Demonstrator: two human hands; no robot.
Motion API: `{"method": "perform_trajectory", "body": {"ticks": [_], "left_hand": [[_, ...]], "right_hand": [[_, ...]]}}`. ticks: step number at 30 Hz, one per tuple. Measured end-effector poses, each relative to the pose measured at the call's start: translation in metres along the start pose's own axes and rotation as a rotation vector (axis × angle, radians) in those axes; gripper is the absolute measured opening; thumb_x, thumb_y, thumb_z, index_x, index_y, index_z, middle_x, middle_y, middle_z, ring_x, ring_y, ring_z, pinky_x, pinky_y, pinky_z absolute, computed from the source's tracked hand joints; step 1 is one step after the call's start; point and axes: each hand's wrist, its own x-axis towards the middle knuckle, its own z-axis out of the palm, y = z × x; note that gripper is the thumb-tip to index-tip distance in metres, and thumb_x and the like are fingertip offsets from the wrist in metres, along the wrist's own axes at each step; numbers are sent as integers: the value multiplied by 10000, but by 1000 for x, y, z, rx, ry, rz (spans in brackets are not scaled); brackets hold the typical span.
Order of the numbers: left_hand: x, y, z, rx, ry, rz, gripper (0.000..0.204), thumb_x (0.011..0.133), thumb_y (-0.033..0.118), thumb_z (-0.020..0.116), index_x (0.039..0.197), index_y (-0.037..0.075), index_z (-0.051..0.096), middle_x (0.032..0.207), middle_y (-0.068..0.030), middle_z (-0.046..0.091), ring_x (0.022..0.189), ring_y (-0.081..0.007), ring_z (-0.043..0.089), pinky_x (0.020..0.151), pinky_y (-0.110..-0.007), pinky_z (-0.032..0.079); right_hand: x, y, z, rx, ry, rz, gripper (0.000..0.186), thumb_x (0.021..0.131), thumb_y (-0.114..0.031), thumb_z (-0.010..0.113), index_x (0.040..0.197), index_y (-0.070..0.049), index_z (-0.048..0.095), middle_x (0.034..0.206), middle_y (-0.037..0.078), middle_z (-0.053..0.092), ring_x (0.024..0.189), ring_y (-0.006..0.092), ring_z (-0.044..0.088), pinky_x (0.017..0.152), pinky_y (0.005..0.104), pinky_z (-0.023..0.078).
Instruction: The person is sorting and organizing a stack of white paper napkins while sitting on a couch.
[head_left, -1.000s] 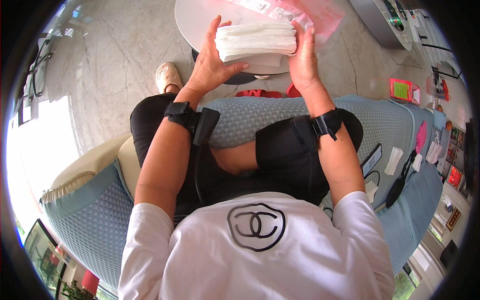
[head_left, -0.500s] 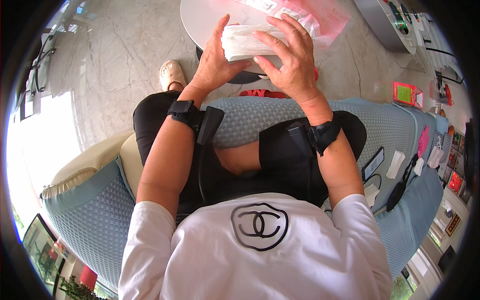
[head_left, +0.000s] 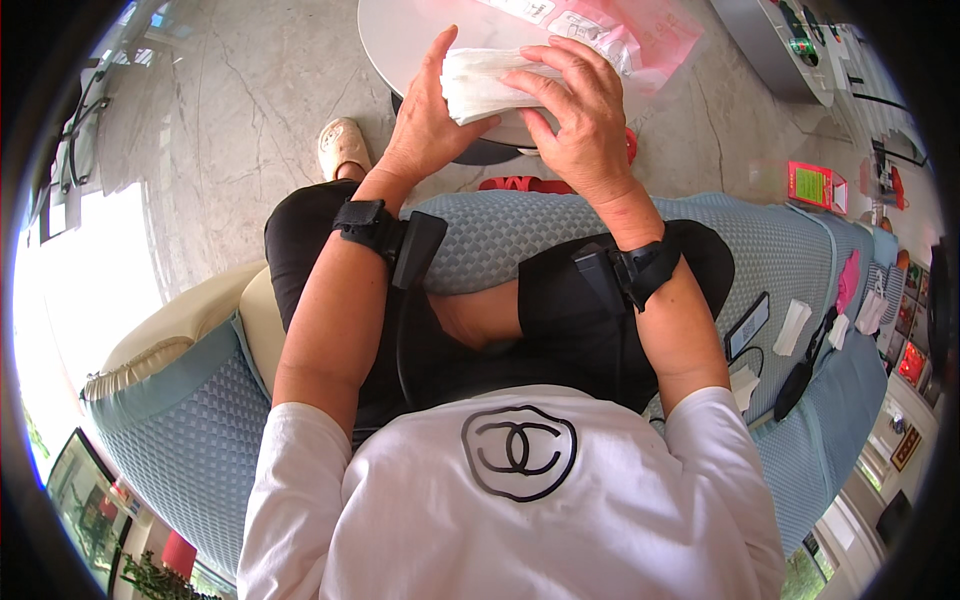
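A thick stack of white folded tissues (head_left: pixel 485 84) is held between my two hands, over the near part of a round pale table. My left hand (head_left: pixel 428 118) grips its left end, with the thumb below and the fingers behind. On the right end, my right hand (head_left: pixel 585 110) has its fingers spread over the top and front, with the thumb beneath. The far side of the stack is hidden. Just behind it, a pink and clear plastic package (head_left: pixel 640 45) lies on the round table (head_left: pixel 410 40).
I sit on a sofa with a blue quilted cover (head_left: pixel 500 230). To my right lie a phone (head_left: pixel 747 326), a white tissue pack (head_left: pixel 793 328) and a black strap-like item (head_left: pixel 803 372). A red box (head_left: pixel 815 187) stands beyond the sofa. Red shoes (head_left: pixel 525 184) are under the table edge.
The right hand has shifted slightly, its fingers closing further over the tissue stack. The stack looks a little more compressed at its right end. The left hand has barely moved.
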Motion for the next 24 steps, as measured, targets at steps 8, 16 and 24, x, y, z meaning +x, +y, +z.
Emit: {"method": "perform_trajectory", "body": {"ticks": [8, 16, 24], "left_hand": [[1, -1, 0, 41, 17, -10, 932, 657, 114, 750, 1367, 150, 147, 1110, -135, 543, 1049, -262, 527, 882, -358, 435], [1, 2, -1, -5, 12, -16, 935, 645, 132, 768, 1364, 151, 170, 1129, -132, 525, 1058, -256, 516, 895, -367, 429], [0, 1, -11, -98, -46, 38, 980, 585, 243, 816, 1357, 146, 219, 1196, -135, 461, 1137, -252, 447, 956, -380, 383]], "right_hand": [[2, 2, 1, -69, 85, -81, 274, 628, -24, 646, 868, -157, 654, 896, -36, 573, 918, 184, 509, 857, 337, 380], [1, 3, 1, -97, 67, -85, 247, 648, -31, 633, 866, -146, 644, 865, -37, 565, 872, 171, 511, 834, 325, 387], [0, 1, 1, -96, 47, -41, 309, 625, -34, 662, 912, -134, 608, 910, -19, 573, 922, 181, 510, 861, 336, 378]]}}
